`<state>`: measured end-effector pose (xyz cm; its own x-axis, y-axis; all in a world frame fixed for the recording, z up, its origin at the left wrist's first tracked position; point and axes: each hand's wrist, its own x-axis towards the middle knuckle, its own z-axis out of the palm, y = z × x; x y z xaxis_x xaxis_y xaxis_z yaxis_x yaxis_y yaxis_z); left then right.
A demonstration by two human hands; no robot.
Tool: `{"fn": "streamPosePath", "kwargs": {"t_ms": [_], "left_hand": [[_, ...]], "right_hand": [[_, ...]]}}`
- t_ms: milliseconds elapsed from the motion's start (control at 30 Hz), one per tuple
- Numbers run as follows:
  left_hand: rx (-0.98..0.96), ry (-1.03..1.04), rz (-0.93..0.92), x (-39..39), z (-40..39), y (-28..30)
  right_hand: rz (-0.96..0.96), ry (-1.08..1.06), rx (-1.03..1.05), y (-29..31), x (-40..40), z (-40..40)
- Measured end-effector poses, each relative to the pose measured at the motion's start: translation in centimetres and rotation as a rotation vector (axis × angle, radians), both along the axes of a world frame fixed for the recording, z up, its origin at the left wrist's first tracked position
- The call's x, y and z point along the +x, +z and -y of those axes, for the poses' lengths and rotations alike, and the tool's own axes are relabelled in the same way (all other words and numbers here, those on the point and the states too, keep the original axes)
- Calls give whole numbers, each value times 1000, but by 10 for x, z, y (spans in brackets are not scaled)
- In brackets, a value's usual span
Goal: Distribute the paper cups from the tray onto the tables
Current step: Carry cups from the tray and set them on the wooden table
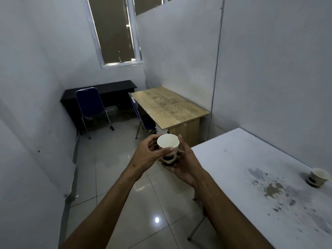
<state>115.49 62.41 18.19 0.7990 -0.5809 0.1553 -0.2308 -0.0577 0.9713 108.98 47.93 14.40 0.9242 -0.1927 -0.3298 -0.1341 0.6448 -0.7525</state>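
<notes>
White paper made up the cup (168, 147) that both hands held upright in the air, over the shiny floor (115, 177). The right hand (183, 164) wrapped its fingers around the cup's lower part. The left hand (145, 155) touched the cup's side with bent fingers. Another paper cup (317, 177) stood on the white table (251, 159) at the right. A wooden table (167, 106) and a black desk (107, 88) stood farther back, with two blue chairs (89, 105) near them.
</notes>
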Motion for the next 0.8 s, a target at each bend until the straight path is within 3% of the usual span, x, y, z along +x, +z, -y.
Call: {"fn": "streamPosePath", "kwargs": {"t_ms": [433,800], "left_hand": [[-23,47,-1,291,37,-24],[6,-37,24,554,109,-14]], "right_hand": [[-5,24,-39,-14,291,40],[-40,-110,-32,-8,542,105]]}}
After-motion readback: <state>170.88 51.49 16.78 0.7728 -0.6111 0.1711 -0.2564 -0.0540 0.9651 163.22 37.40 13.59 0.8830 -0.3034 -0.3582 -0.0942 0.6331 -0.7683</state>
